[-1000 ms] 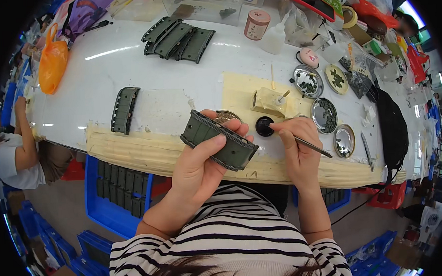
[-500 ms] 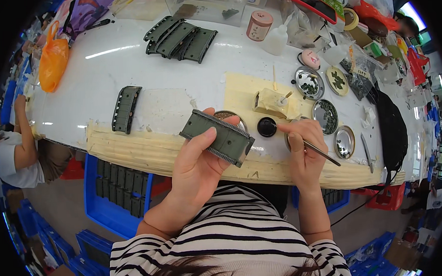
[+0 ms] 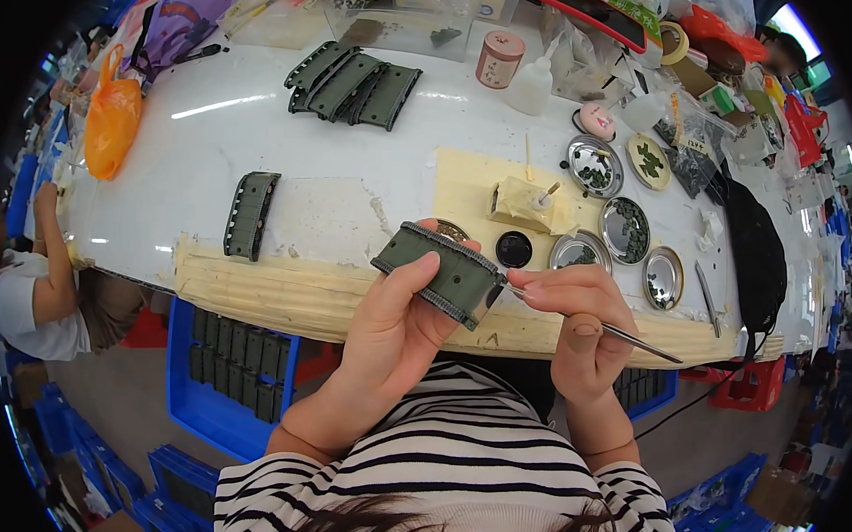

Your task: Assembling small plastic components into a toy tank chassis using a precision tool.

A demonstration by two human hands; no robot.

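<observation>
My left hand [image 3: 383, 327] grips a dark green, slightly curved plastic panel [image 3: 436, 274] with ribbed long edges and a small hole, thumb on top. It is held tilted above the table's front edge. My right hand [image 3: 583, 328] is closed on slim metal tweezers [image 3: 643, 344], their back end pointing down to the right. The tip reaches the panel's right end; whether it touches, or carries a small part, is too fine to tell. Just beyond lie a round black lid or pot [image 3: 514, 250] and a metal dish [image 3: 577, 251] of small green pieces.
More panels lie stacked [image 3: 352, 86] at the back, and one stands alone [image 3: 251, 217] at left. Dishes of small parts [image 3: 624, 229], a tape-wrapped block [image 3: 520, 203] and a metal tool [image 3: 707, 296] lie to the right. A blue crate [image 3: 179, 372] of panels sits below at left.
My right hand has brought the tweezers from beside the black round thing to the panel's right end. The panel has shifted slightly right and down, uncovering more of the dish.
</observation>
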